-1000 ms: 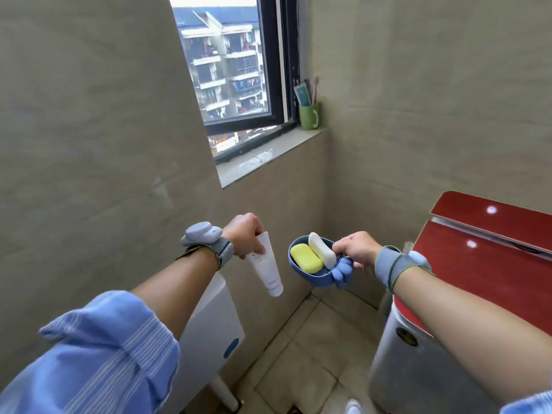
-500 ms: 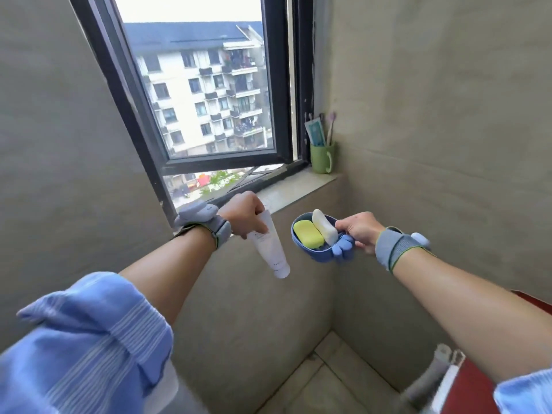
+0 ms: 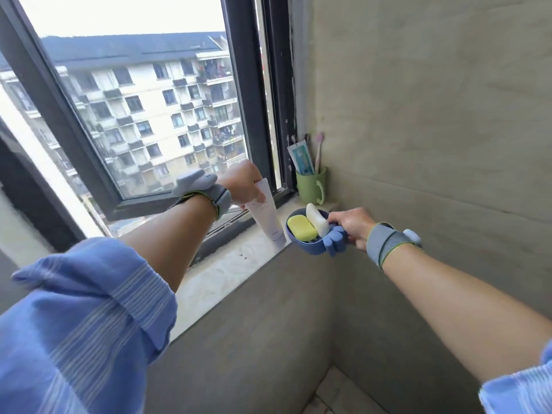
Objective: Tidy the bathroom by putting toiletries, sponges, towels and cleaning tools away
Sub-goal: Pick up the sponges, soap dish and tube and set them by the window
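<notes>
My left hand [image 3: 243, 182] grips the top of a white tube [image 3: 268, 215], cap pointing down, its cap end at or just above the stone window sill [image 3: 227, 267]. My right hand [image 3: 351, 224] holds a blue soap dish [image 3: 313, 248] by its paw-shaped handle, level with the sill's front edge near the corner. In the dish lie a yellow soap bar [image 3: 301, 228] and a white soap bar [image 3: 317, 220]. A green mug [image 3: 310, 185] with a toothpaste tube and toothbrushes stands on the sill in the corner.
A dark-framed window [image 3: 248, 100] rises behind the sill, with an apartment block outside. Beige tiled walls [image 3: 433, 130] meet at the corner on the right. Floor tiles [image 3: 343, 395] show at the bottom.
Both hands have risen and moved forward to the sill with the tube and the soap dish. The view has tilted up, so the red-topped unit and the floor dropped out of sight.
</notes>
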`<state>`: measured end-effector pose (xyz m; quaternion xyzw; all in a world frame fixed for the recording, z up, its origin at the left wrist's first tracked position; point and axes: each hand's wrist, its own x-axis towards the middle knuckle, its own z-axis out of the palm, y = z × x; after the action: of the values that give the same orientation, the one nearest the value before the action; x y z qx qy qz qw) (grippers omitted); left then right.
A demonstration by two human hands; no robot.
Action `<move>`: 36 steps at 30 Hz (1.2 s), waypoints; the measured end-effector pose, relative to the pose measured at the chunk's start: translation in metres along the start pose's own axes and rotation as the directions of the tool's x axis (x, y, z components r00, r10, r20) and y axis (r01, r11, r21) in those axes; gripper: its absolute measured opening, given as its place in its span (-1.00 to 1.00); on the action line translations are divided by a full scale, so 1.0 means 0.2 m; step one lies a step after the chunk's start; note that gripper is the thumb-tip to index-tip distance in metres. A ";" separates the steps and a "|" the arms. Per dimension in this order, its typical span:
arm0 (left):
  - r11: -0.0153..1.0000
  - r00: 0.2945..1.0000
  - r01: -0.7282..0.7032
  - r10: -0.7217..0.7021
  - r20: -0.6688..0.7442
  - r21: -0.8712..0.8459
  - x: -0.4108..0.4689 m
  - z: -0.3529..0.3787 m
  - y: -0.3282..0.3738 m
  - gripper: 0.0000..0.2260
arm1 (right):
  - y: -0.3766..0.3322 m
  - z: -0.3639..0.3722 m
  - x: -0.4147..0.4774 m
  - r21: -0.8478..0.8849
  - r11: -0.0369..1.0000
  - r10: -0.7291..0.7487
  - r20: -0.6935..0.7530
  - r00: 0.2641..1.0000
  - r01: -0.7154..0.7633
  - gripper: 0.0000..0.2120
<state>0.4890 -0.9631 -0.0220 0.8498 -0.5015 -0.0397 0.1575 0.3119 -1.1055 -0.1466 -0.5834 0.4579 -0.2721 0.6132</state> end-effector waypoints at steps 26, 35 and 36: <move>0.973 0.975 -0.057 0.006 -0.221 -0.225 0.77 0.26 0.07 -0.78 | 0.13 0.25 0.36 0.251 0.966 0.115 -0.172 0.978 -0.070 -0.80; 0.933 0.966 -0.054 -0.042 -0.256 -0.356 0.76 0.28 -0.01 -0.86 | 0.09 0.46 0.38 0.176 0.981 -0.007 -0.401 0.916 0.085 -0.71; 0.932 0.969 -0.059 -0.033 -0.246 -0.357 0.76 0.28 -0.01 -0.85 | 0.08 0.47 0.38 0.167 0.983 0.000 -0.402 0.916 0.073 -0.65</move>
<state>0.5529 -1.1071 -0.0627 0.8012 -0.4675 -0.0238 0.3727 0.4232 -1.1249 -0.1906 -0.4667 0.5363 -0.4369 0.5511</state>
